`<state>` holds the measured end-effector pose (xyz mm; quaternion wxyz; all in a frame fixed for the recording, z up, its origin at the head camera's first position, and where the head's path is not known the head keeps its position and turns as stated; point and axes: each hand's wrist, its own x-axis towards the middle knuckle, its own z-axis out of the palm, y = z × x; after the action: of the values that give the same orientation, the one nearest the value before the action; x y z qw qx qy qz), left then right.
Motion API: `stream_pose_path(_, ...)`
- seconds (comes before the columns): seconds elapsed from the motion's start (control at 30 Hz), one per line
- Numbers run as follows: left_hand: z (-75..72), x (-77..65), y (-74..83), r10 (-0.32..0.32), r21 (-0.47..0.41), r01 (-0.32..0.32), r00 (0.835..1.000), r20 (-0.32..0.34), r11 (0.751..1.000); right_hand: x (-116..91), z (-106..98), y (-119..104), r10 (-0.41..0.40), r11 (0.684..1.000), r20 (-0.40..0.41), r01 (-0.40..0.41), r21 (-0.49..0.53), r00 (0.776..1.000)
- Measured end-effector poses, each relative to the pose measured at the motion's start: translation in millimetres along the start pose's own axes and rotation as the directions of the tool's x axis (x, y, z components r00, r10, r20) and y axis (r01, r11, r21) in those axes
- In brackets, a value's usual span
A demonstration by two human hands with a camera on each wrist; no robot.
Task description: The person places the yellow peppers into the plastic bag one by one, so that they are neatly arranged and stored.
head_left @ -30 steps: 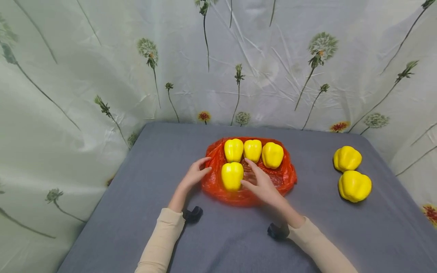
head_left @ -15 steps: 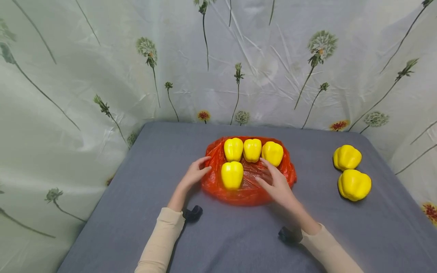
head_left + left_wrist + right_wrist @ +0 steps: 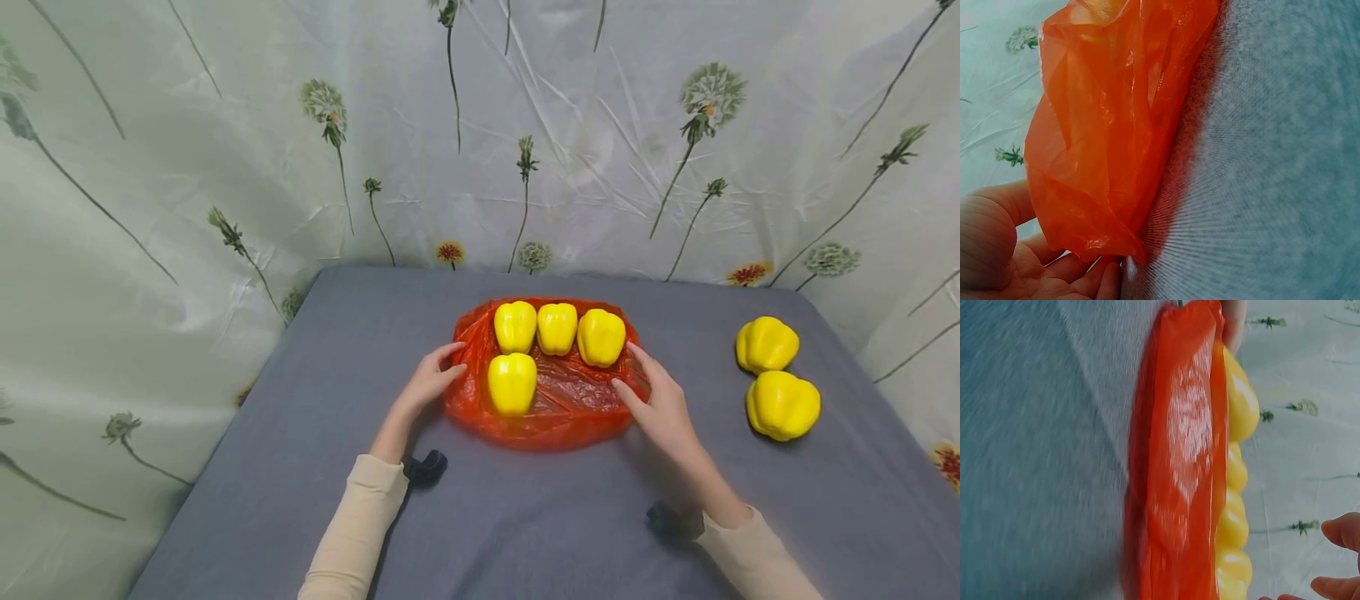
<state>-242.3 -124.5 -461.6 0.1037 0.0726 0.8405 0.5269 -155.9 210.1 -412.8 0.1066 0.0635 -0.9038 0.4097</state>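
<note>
Head view first: the red plastic bag (image 3: 577, 427) sits mid-worktop (image 3: 540, 533), mouth up, its long axis running left to right, directly between my two hands. My left hand (image 3: 427, 383) is at the bag's left end, thumb and fingers apart, tips at the plastic; I see no pinch there, and the left wrist view has the bag's edge hiding part of the fingers. My right hand (image 3: 666, 404) is at the bag's opposite end, spread wide and holding nothing; how far its tips are above the rim I can't tell.

Inside the bag, a back row of three yellow peppers (image 3: 557, 328) lines up along that long axis, with a front pepper (image 3: 512, 384) just before the leftmost of them, nearer my left hand. To the right of the front pepper, bare red plastic shows.

The relation I'd judge by is sideways: the farther loose pepper (image 3: 767, 344) and the nearer loose pepper (image 3: 783, 406) rest outside the bag, off to the right, one behind the other. My right hand stands between them and the bag, so it is much the nearer; my left would have to cross the bag's whole length.
</note>
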Motion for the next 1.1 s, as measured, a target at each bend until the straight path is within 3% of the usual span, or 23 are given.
stream_pose_path(0.27,0.1,-2.4,0.3,-0.004,-0.014,0.004,1.0,-0.004,1.0,-6,-17,15,-0.006,1.0,-0.07,0.005,-0.016,0.998)
stream_pose_path(0.63,0.2,-0.4,-2.8,0.012,-0.014,-0.012,1.0,-0.006,1.0,-16,-48,33,0.058,0.995,-0.13,-0.068,-0.072,0.99)
stream_pose_path(0.9,0.3,1.0,-3.3,0.027,-0.001,-0.027,1.0,-0.005,1.0,-20,-66,39,0.112,0.985,-0.213,-0.136,-0.104,0.971)
stream_pose_path(1.1,0.5,0.6,-2.7,0.036,0.001,-0.036,0.999,0.0,0.999,-22,-81,48,0.192,0.961,-0.287,-0.24,-0.139,0.938)
